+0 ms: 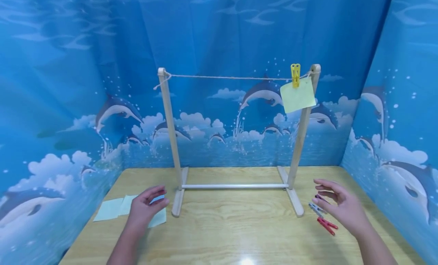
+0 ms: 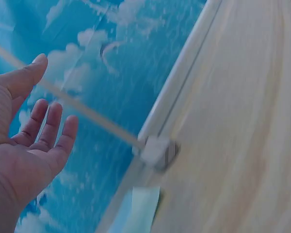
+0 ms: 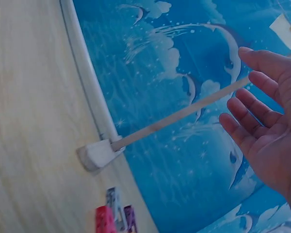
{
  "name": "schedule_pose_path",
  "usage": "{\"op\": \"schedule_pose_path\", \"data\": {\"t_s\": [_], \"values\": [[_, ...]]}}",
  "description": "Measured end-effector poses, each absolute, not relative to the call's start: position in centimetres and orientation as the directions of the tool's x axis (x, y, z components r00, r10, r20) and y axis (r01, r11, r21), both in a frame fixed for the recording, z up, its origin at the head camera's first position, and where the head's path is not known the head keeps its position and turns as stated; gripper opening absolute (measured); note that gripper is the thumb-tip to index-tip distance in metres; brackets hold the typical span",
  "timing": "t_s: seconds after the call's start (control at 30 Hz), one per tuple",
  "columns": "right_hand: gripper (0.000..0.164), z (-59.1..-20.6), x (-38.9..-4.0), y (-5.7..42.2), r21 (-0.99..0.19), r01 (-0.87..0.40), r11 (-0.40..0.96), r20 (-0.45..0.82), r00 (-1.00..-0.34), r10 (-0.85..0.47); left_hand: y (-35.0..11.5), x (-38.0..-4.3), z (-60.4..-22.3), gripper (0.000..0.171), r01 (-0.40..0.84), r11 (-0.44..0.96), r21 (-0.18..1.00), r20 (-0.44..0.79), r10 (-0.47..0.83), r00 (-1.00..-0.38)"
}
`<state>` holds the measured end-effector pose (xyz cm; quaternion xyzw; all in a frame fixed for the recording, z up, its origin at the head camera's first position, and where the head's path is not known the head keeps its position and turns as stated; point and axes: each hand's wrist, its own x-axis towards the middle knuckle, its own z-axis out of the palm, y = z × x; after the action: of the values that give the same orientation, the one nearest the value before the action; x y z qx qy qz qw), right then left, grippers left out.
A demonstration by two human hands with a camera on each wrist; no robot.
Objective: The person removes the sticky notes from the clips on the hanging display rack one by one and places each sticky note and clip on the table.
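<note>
My left hand (image 1: 145, 208) hovers over several pale green cloth or paper squares (image 1: 108, 209) at the table's left, fingers relaxed and holding nothing. On the right, my right hand (image 1: 342, 208) is above the clothespins, also with nothing in its loosely bent fingers. A red clothespin (image 1: 327, 225) and a grey-blue clothespin (image 1: 316, 209) lie on the table; a dark purple clothespin (image 3: 130, 218) is partly hidden by the hand in the head view. One pale green square (image 1: 298, 96) hangs from the string (image 1: 229, 78) at its right end, held by a yellow clothespin (image 1: 295, 75).
A wooden frame stands mid-table, with a left post (image 1: 172, 132), a right post (image 1: 299, 143) and a low white crossbar (image 1: 236, 186). Its feet reach toward me. Blue dolphin-print curtains (image 1: 212, 37) surround the wooden table (image 1: 232, 234) at the back and sides.
</note>
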<state>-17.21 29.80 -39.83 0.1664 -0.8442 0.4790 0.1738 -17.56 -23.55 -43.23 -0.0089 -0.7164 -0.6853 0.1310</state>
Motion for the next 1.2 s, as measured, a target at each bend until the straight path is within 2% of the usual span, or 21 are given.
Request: {"op": "schedule_pose_path", "data": {"t_s": [0.23, 0.5, 0.7, 0.93, 1.07, 1.2], "values": [[0.047, -37.2, -18.1, 29.0, -0.701, -0.515, 0.494, 0.513, -0.844, -0.153, -20.2, -19.4, -41.5, 0.047, 0.151, 0.069, 0.986, 0.155, -0.069, -0.985], [0.044, -34.6, -18.9, 28.4, -0.647, -0.566, 0.511, 0.574, -0.803, -0.162, -17.1, -21.3, -40.2, 0.045, 0.203, 0.041, 0.978, 0.199, 0.082, -0.976], [0.042, -32.6, -19.7, 28.2, -0.612, -0.602, 0.513, 0.627, -0.765, -0.149, -14.7, -22.3, -39.0, 0.041, 0.234, 0.009, 0.972, 0.231, 0.146, -0.962], [0.038, -29.1, -19.6, 27.5, -0.560, -0.662, 0.498, 0.684, -0.709, -0.172, -11.6, -23.1, -37.5, 0.038, 0.214, -0.073, 0.974, 0.224, 0.180, -0.958], [0.037, -27.0, -19.7, 27.2, -0.526, -0.688, 0.501, 0.707, -0.681, -0.192, -10.0, -23.4, -36.4, 0.040, 0.215, -0.070, 0.974, 0.225, 0.198, -0.954], [0.037, -25.4, -19.8, 27.0, -0.518, -0.689, 0.506, 0.704, -0.680, -0.205, -8.8, -23.7, -35.1, 0.041, 0.219, -0.047, 0.975, 0.224, 0.222, -0.949]]}}
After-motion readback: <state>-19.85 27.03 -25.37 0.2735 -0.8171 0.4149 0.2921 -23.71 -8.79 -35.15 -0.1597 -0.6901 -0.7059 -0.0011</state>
